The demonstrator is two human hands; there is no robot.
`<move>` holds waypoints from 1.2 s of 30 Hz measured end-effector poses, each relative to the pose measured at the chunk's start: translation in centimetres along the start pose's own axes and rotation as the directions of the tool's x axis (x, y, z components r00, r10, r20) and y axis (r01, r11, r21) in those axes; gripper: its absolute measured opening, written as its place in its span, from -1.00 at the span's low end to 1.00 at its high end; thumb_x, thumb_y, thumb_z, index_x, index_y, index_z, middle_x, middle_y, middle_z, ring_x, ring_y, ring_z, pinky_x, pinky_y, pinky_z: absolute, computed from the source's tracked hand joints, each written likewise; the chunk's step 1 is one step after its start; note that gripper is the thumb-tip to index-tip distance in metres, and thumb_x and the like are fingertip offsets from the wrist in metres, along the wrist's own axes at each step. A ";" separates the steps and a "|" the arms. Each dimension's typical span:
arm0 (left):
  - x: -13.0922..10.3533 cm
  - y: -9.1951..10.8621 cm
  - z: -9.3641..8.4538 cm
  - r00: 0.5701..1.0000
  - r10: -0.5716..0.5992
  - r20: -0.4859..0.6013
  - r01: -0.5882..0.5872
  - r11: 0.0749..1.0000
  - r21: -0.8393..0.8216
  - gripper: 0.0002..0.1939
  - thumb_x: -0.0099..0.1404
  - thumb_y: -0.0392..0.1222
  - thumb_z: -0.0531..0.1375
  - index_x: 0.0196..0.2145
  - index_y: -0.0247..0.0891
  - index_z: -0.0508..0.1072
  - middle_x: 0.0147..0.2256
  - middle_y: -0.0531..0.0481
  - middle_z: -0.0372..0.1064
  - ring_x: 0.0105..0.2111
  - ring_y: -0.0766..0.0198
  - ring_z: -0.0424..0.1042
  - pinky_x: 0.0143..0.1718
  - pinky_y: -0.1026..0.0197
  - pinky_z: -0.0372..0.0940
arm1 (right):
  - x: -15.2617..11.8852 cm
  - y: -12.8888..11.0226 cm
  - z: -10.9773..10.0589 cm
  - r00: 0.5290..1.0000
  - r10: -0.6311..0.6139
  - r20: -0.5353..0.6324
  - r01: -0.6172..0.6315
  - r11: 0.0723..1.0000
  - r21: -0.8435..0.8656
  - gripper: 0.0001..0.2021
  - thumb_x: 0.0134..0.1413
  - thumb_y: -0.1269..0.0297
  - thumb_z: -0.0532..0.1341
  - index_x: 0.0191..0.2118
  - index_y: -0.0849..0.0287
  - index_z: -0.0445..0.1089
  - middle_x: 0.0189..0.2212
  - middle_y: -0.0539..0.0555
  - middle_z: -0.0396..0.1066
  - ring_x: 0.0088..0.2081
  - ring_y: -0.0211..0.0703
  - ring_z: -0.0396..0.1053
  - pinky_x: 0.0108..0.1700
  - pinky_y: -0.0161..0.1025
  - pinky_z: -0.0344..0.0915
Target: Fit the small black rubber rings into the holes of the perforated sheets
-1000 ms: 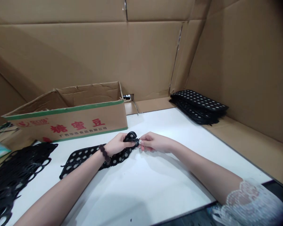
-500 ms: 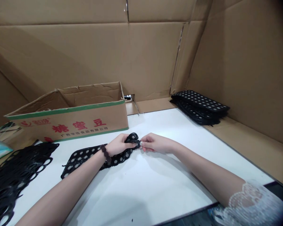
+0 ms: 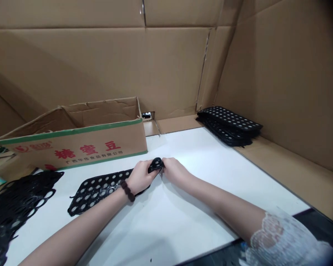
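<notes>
A black sheet with rows of round holes [image 3: 100, 188] lies on the white table, its right end lifted and curled over. My left hand [image 3: 141, 176], with a dark beaded bracelet at the wrist, grips that curled end between thumb and fingers. Against the same end, my right hand [image 3: 173, 170] pinches at the edge, its fingertips close to my left ones. What lies between the right fingertips is too small to make out.
An open cardboard box [image 3: 80, 146] with red lettering stands at the back left. Black holed scrap pieces [image 3: 19, 203] lie at the left edge. A stack of black holed sheets [image 3: 230, 123] sits at the back right, beside the cardboard walls [image 3: 172, 66].
My right hand has moved in closer to my left, and its fingers are now curled at the sheet's edge. A small pale bit seen at its fingertips is now hidden. The view has shifted slightly.
</notes>
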State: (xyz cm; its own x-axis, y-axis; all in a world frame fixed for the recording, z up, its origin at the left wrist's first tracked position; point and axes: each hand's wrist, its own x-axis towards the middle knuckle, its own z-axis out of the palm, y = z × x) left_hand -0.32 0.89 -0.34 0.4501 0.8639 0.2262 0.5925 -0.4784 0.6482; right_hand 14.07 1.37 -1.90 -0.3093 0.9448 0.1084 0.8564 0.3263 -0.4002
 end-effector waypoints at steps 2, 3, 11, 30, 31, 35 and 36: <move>0.2 -0.2 -0.2 0.999 -0.020 0.030 0.021 0.999 -0.040 -0.81 0.12 -0.14 0.02 -0.50 -0.31 0.31 -0.52 0.04 0.30 -0.50 0.31 0.24 -0.49 0.34 0.10 | 0.2 0.1 -0.3 1.000 0.007 -0.014 -0.007 1.000 0.007 -0.82 -0.08 0.50 0.00 -0.35 0.31 0.32 -0.37 0.23 0.38 -0.34 -0.10 0.32 -0.43 -0.34 0.04; 0.3 -0.4 -0.4 0.999 -0.033 0.042 0.035 0.998 -0.058 -0.80 0.12 -0.12 0.03 -0.48 -0.32 0.31 -0.51 0.04 0.30 -0.50 0.31 0.24 -0.49 0.34 0.11 | 0.3 0.2 -0.6 1.000 0.001 -0.020 -0.001 1.000 0.014 -0.81 -0.05 0.49 0.00 -0.34 0.31 0.32 -0.36 0.22 0.38 -0.34 -0.12 0.32 -0.42 -0.35 0.05; 0.7 -1.4 -1.2 0.992 -0.122 0.017 0.123 0.973 -0.197 -0.69 0.06 -0.02 0.10 -0.32 -0.33 0.34 -0.31 -0.04 0.37 -0.29 0.16 0.32 -0.27 0.21 0.20 | 1.7 5.8 -5.3 0.978 0.087 -0.189 -0.085 0.996 0.018 -0.67 0.13 0.32 -0.12 -0.25 0.31 0.34 -0.33 0.20 0.38 -0.28 -0.15 0.30 -0.28 -0.34 0.11; 0.5 -1.4 -1.0 0.960 -0.130 -0.249 0.080 0.976 -0.201 -0.63 0.26 -0.11 -0.20 -0.42 -0.30 0.33 -0.39 -0.03 0.34 -0.31 0.21 0.28 -0.19 0.19 0.13 | -0.2 1.8 -2.9 0.989 -0.143 -0.041 0.145 0.861 0.487 -0.91 -0.10 0.33 0.11 -0.42 0.23 0.24 -0.54 -0.03 0.27 -0.54 -0.34 0.20 -0.47 -0.40 0.13; 0.5 -1.6 -1.2 0.950 -0.144 -0.277 0.086 0.973 -0.212 -0.66 0.24 -0.15 -0.18 -0.38 -0.30 0.34 -0.36 -0.04 0.34 -0.28 0.22 0.28 -0.17 0.19 0.12 | -0.2 1.7 -3.0 0.986 -0.135 -0.100 0.166 0.871 0.462 -0.92 -0.07 0.33 0.08 -0.41 0.22 0.23 -0.51 -0.03 0.28 -0.55 -0.34 0.19 -0.48 -0.39 0.12; 0.8 -2.2 -2.2 0.954 -0.153 -0.258 0.104 0.976 -0.193 -0.71 0.21 -0.17 -0.13 -0.31 -0.29 0.34 -0.36 -0.02 0.33 -0.30 0.25 0.28 -0.20 0.21 0.13 | -0.3 1.6 -3.7 0.952 -0.075 -0.297 0.203 0.880 0.430 -0.92 -0.01 0.32 0.03 -0.39 0.18 0.20 -0.45 -0.01 0.29 -0.55 -0.32 0.19 -0.45 -0.34 0.15; 0.9 -2.2 -2.5 0.964 -0.140 -0.225 0.106 0.981 -0.160 -0.71 0.21 -0.12 -0.11 -0.39 -0.29 0.34 -0.41 0.00 0.32 -0.35 0.25 0.27 -0.25 0.22 0.14 | -0.2 1.6 -4.0 0.949 -0.048 -0.310 0.193 0.867 0.459 -0.92 -0.01 0.30 0.03 -0.39 0.18 0.20 -0.46 -0.01 0.28 -0.56 -0.32 0.19 -0.47 -0.34 0.15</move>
State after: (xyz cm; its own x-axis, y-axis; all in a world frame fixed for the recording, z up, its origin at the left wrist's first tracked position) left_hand -2.95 3.13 0.27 0.2003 0.9356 0.2908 0.5219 -0.3531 0.7765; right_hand 17.17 1.85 1.08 -0.2061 0.8911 0.4043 0.4928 0.4515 -0.7439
